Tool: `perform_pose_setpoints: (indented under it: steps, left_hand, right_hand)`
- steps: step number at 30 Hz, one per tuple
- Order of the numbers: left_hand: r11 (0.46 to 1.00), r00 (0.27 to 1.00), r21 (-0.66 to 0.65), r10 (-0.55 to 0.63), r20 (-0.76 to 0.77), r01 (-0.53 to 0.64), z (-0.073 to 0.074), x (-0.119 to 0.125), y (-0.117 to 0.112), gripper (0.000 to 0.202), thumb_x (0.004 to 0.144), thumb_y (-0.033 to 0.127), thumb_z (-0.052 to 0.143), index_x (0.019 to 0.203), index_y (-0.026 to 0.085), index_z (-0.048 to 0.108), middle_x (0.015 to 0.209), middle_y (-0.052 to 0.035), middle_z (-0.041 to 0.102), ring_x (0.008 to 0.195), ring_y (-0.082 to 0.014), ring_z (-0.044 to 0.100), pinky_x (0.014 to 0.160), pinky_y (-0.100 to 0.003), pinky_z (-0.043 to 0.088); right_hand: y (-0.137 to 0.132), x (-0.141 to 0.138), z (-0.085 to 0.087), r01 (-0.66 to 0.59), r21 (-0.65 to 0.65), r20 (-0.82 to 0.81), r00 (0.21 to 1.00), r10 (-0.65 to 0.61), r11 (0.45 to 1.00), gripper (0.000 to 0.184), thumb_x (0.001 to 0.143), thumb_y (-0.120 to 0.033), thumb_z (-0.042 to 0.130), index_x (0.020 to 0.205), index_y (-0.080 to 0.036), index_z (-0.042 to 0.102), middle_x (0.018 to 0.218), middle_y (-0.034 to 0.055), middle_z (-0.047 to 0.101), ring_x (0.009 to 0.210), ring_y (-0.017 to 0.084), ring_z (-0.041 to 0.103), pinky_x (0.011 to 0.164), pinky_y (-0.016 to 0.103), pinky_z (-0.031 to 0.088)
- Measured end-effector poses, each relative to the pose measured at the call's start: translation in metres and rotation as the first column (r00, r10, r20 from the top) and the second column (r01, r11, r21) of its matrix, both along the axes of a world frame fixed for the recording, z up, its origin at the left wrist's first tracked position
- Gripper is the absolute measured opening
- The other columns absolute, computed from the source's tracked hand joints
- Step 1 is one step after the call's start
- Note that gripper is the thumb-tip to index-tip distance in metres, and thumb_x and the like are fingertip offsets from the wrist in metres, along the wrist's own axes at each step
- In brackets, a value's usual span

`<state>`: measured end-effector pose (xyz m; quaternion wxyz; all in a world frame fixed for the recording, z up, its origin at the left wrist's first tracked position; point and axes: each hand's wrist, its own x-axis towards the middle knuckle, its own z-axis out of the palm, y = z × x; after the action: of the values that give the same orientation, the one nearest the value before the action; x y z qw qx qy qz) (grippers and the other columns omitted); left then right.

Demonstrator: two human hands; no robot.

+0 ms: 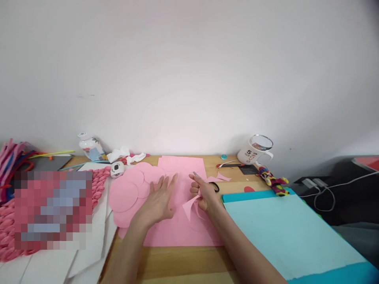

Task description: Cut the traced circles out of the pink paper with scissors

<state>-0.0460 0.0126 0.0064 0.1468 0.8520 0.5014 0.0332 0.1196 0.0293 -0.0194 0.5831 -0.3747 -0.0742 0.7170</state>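
My left hand is open, palm down with spread fingers, over pink paper. Its fingertips reach the edge of a cluster of overlapping pink paper circles. Closed fingers of my right hand grip scissors; a black handle loop shows beside the hand and a short bit of metal blade near the thumb. A curled pink paper offcut hangs at the same hand. Under both hands lie pink paper sheets, with a faint round outline partly visible near my right forearm.
Behind stand a white bottle, crumpled tissues and a white mug. A small figurine lies by light blue sheets at right. White papers and a pink braided piece fill the left; pink scraps lie behind.
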Motion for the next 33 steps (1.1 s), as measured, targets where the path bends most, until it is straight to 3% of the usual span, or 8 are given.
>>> perform_pose_setpoints:
  steps: [3, 9, 13, 16, 19, 22, 26, 33]
  left_hand:
    - [1.000, 0.994, 0.000, -0.002, -0.105, 0.002, 0.003, 0.001, -0.004, 0.092, 0.058, 0.006, 0.048, 0.140, 0.022, 0.011, 0.143, -0.0162, 0.027, 0.133, -0.0346, 0.017, 0.099, -0.059, 0.018]
    - [0.993, 0.992, 0.111, -0.016, -0.127, 0.030, -0.002, 0.002, 0.000, 0.081, 0.061, 0.003, 0.041, 0.137, 0.026, 0.024, 0.123, -0.0122, 0.050, 0.117, -0.0308, 0.041, 0.092, -0.054, 0.028]
    - [0.977, 0.977, 0.205, 0.094, -0.192, -0.053, -0.005, 0.001, 0.005, 0.079, 0.062, -0.003, 0.036, 0.136, 0.023, 0.028, 0.117, -0.0133, 0.054, 0.108, -0.0294, 0.046, 0.088, -0.051, 0.033]
    - [0.959, 0.970, 0.260, 0.159, -0.182, -0.109, -0.005, 0.001, 0.008, 0.076, 0.062, -0.003, 0.036, 0.135, 0.019, 0.031, 0.125, -0.0164, 0.049, 0.119, -0.0333, 0.039, 0.094, -0.059, 0.024]
    - [0.989, 1.000, 0.147, 0.002, -0.014, 0.000, -0.003, 0.002, 0.007, 0.073, 0.066, 0.005, 0.041, 0.136, 0.022, 0.028, 0.139, -0.0119, 0.036, 0.133, -0.0300, 0.020, 0.101, -0.061, 0.011]
    - [0.994, 0.986, -0.016, -0.106, 0.132, 0.109, -0.005, 0.003, 0.005, 0.080, 0.064, 0.012, 0.044, 0.138, 0.027, 0.017, 0.145, -0.0066, 0.027, 0.136, -0.0270, 0.010, 0.102, -0.061, 0.007]
    - [0.994, 0.993, -0.071, -0.072, 0.088, 0.079, -0.012, 0.006, 0.003, 0.088, 0.059, 0.008, 0.041, 0.140, 0.022, 0.012, 0.146, -0.0117, 0.023, 0.135, -0.0275, 0.008, 0.100, -0.063, 0.006]
    - [0.996, 0.997, 0.060, 0.061, -0.036, -0.059, -0.012, 0.006, 0.007, 0.082, 0.060, 0.004, 0.040, 0.139, 0.018, 0.021, 0.141, -0.0154, 0.034, 0.133, -0.0340, 0.017, 0.098, -0.067, 0.008]
  right_hand:
    - [0.002, -0.001, -0.007, -0.029, -0.016, 0.022, 0.999, 0.030, 0.999, 0.012, 0.068, -0.017, 0.062, 0.077, -0.015, 0.054, 0.038, -0.0136, 0.029, 0.028, 0.001, 0.021, 0.028, 0.010, 0.011]
    - [0.006, -0.001, -0.019, -0.054, 0.007, 0.060, 0.997, 0.054, 0.999, 0.021, 0.064, -0.020, 0.068, 0.071, -0.019, 0.049, 0.039, -0.0132, 0.032, 0.028, 0.002, 0.025, 0.028, 0.012, 0.010]
    - [0.007, -0.002, -0.022, -0.075, 0.023, 0.067, 0.995, 0.073, 0.997, 0.029, 0.063, -0.019, 0.071, 0.064, -0.020, 0.042, 0.038, -0.0136, 0.031, 0.028, 0.002, 0.024, 0.027, 0.013, 0.010]
    - [0.007, -0.002, -0.022, -0.085, 0.023, 0.067, 0.994, 0.083, 0.996, 0.033, 0.062, -0.018, 0.071, 0.062, -0.021, 0.039, 0.038, -0.0134, 0.032, 0.028, 0.002, 0.025, 0.027, 0.013, 0.011]
    - [0.007, -0.003, -0.021, -0.089, 0.017, 0.067, 0.994, 0.087, 0.996, 0.035, 0.062, -0.019, 0.072, 0.061, -0.021, 0.037, 0.038, -0.0128, 0.033, 0.027, 0.002, 0.026, 0.026, 0.013, 0.012]
    - [0.007, -0.003, -0.019, -0.089, 0.001, 0.065, 0.994, 0.089, 0.996, 0.037, 0.062, -0.020, 0.072, 0.059, -0.021, 0.035, 0.037, -0.0122, 0.034, 0.027, 0.002, 0.026, 0.025, 0.013, 0.014]
    - [0.006, -0.004, -0.018, -0.093, -0.021, 0.063, 0.994, 0.094, 0.995, 0.036, 0.062, -0.019, 0.071, 0.058, -0.021, 0.035, 0.037, -0.0118, 0.034, 0.028, 0.002, 0.028, 0.025, 0.013, 0.015]
    - [0.004, -0.006, -0.010, -0.082, -0.043, 0.091, 0.992, 0.085, 0.996, 0.026, 0.065, -0.017, 0.067, 0.062, -0.020, 0.041, 0.037, -0.0125, 0.032, 0.029, 0.002, 0.028, 0.027, 0.012, 0.017]
